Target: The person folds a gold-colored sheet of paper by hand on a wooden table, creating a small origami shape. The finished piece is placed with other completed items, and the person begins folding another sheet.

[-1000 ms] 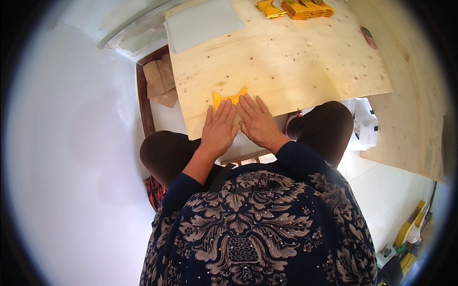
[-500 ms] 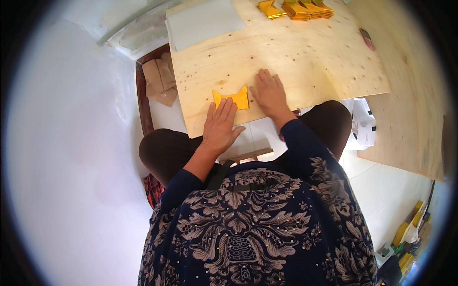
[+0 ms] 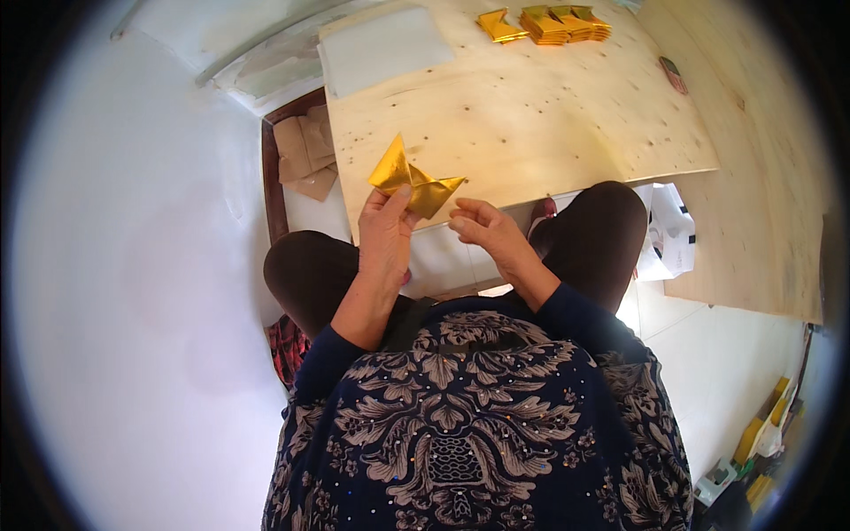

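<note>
White floor point(image 3: 133, 292) fills the left side of the view; a pale plywood board point(image 3: 531, 115) serves as the work surface ahead of a seated person, with white tiles to the right.

Brown paper pieces point(image 3: 305, 155): loosely stacked inside a dark wooden frame point(image 3: 268, 177), left of the board's near corner.

White sheet point(image 3: 385, 49): flat on the far left part of the board.

Left hand point(image 3: 385, 234): raised above the board's near edge, thumb and fingertips pinched shut on the lower edge of the gold paper.

Gold paper point(image 3: 409, 181): folded, shiny, with one point standing up and another pointing right; held in the air over the near edge of the board, clear of its surface.

Right hand point(image 3: 482, 230): just right of the gold paper, fingers loosely curled, holding nothing; its fingertips are near the paper's right point, but contact cannot be made out.

Folded gold pieces point(image 3: 544, 24): a row of finished items at the far edge of the board, well apart from the hands.

Small oval object point(image 3: 673, 75): dark reddish, lying on the far right of the board.

White bag point(image 3: 668, 230): on the floor beside the person's right knee.
</note>
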A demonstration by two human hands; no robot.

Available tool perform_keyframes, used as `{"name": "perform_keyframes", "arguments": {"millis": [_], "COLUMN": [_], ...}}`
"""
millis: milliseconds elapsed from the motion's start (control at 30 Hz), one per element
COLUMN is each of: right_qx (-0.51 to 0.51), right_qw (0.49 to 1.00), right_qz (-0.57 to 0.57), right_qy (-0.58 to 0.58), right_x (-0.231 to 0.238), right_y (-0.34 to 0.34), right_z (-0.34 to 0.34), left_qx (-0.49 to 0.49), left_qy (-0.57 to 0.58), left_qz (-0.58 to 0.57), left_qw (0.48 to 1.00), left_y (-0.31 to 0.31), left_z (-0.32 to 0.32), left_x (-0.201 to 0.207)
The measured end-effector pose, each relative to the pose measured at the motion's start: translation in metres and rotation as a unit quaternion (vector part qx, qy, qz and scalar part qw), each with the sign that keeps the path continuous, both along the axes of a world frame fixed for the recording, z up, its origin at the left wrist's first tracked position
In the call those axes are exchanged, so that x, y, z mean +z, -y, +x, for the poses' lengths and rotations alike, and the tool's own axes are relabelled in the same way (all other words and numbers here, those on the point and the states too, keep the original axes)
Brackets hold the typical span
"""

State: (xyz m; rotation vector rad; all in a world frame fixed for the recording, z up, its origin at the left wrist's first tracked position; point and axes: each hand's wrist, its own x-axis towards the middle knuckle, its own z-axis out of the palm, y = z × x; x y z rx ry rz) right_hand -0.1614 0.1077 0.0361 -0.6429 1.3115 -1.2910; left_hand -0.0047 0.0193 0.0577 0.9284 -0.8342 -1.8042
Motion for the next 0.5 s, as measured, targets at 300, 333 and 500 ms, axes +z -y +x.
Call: {"name": "perform_keyframes", "arguments": {"millis": [300, 333, 500], "right_qx": [0.066, 0.068, 0.103], "right_qw": [0.986, 0.963, 0.875], "right_qz": [0.0, 0.019, 0.083], "right_qy": [-0.151, -0.26, -0.467], "right_x": [0.0, -0.003, -0.017], "right_y": [0.077, 0.086, 0.102], "right_z": [-0.018, -0.023, -0.029], "left_qx": [0.058, 0.081, -0.053], "left_qy": [0.269, 0.355, 0.591], "left_qz": [-0.107, -0.201, -0.545], "left_qw": [0.956, 0.909, 0.592], "left_y": [0.012, 0.016, 0.026], "left_z": [0.024, 0.031, 0.036], "left_x": [-0.017, -0.022, -0.05]}}
